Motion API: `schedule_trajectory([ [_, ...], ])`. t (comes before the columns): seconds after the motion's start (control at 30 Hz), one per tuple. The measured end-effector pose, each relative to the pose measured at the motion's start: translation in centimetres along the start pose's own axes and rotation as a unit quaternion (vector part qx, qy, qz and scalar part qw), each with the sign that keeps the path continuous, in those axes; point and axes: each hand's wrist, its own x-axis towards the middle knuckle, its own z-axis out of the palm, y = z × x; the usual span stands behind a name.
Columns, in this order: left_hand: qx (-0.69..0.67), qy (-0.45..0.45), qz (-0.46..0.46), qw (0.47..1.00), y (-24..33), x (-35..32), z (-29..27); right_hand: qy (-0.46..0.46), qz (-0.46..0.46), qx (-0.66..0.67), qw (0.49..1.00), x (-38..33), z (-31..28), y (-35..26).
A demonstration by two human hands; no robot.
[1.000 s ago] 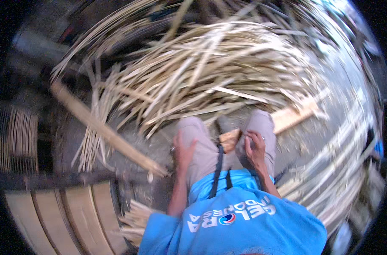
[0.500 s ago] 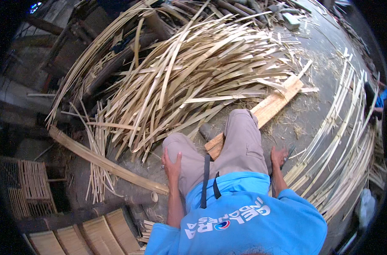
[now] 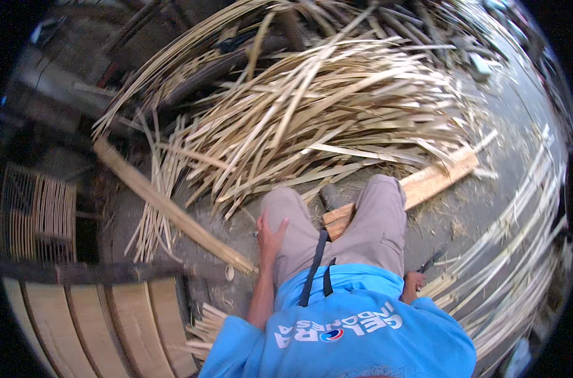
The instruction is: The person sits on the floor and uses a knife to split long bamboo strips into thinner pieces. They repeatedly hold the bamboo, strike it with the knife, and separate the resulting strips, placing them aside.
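Observation:
My left hand [image 3: 271, 235] rests on my left thigh just below the knee, thumb and fingers apart around the trouser cloth, holding nothing. Low beside my right hip, my right hand [image 3: 414, 282] has its fingers curled at the near end of a slim dark tool [image 3: 433, 259]. This tool looks like a knife, though its handle is hidden by the hand. Under and between my legs lies a plank [image 3: 441, 179], slanting out to the right. Long split bamboo strips [image 3: 488, 246] lie on the floor right of the tool.
A big heap of pale bamboo strips [image 3: 343, 107] lies ahead of my knees. A long flat slat [image 3: 173, 208] slants across the left. Wooden panels [image 3: 78, 321] stand at lower left behind a dark rail [image 3: 116, 272]. A short dark log piece [image 3: 330, 197] sits beside the plank.
The view has shifted, so the heap and plank appear lower and farther right. My right hand has drawn back closer to my hip. My left hand stays on the thigh.

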Motion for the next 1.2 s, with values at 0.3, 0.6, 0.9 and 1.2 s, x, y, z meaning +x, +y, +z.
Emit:
schedule_trajectory([
  [0.3,-0.055,0.035,-0.008,0.998,1.2,-1.4,-0.1,-0.003,-0.337,0.031,0.941,0.7,-6.4,-5.0],
  [0.6,-0.075,0.054,-0.055,0.994,2.5,-4.4,-2.2,-0.022,-0.531,0.089,0.843,-1.3,-11.1,-13.5],
  [0.9,-0.049,0.058,0.046,0.996,-0.1,-2.5,0.1,-0.020,-0.525,0.112,0.844,-10.0,-10.9,-17.8],
  [1.2,-0.022,-0.029,0.008,0.999,2.8,-1.3,-1.5,0.035,-0.458,0.117,0.881,-13.7,-10.6,-13.6],
])
